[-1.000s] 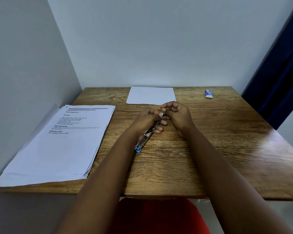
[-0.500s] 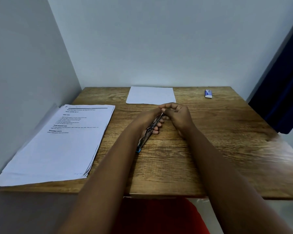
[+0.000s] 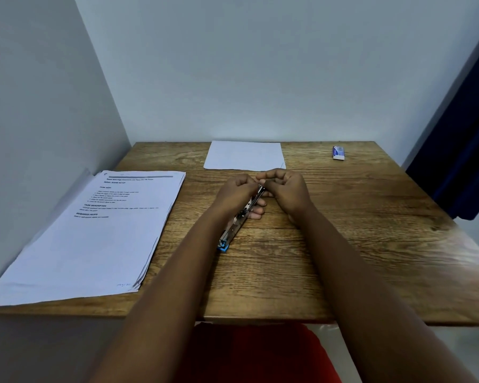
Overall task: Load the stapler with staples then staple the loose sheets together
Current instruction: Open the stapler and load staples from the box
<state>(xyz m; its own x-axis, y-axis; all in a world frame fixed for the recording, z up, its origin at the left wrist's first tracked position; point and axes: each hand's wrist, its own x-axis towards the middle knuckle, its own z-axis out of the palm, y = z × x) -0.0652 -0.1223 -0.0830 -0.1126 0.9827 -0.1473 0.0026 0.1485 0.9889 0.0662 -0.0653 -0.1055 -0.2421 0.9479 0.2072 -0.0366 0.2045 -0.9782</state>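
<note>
The wooden worktop (image 3: 329, 244) fills most of the view. On its left side lies a big stack of printed sheets (image 3: 94, 239), sticking out a little over the near edge. A smaller blank sheet (image 3: 244, 155) lies at the back, in the middle. The person's 2 arms reach in from the bottom and meet near the middle of the worktop. The left hand (image 3: 234, 193) holds the stapler (image 3: 239, 218), with its fingers curled round the body. The stapler is long and shiny and looks opened out, with its blue end (image 3: 223, 246) pointing back at the person. The right hand (image 3: 284, 189) is curled at the far tip of the stapler and seems to pinch something there. It is too small to tell if that is a strip of staples. A little staple box (image 3: 338, 152) sits far off at the back right corner. This looks like the loading step. Next, the staples must sit straight in the track, and then the stapler must be shut.
</note>
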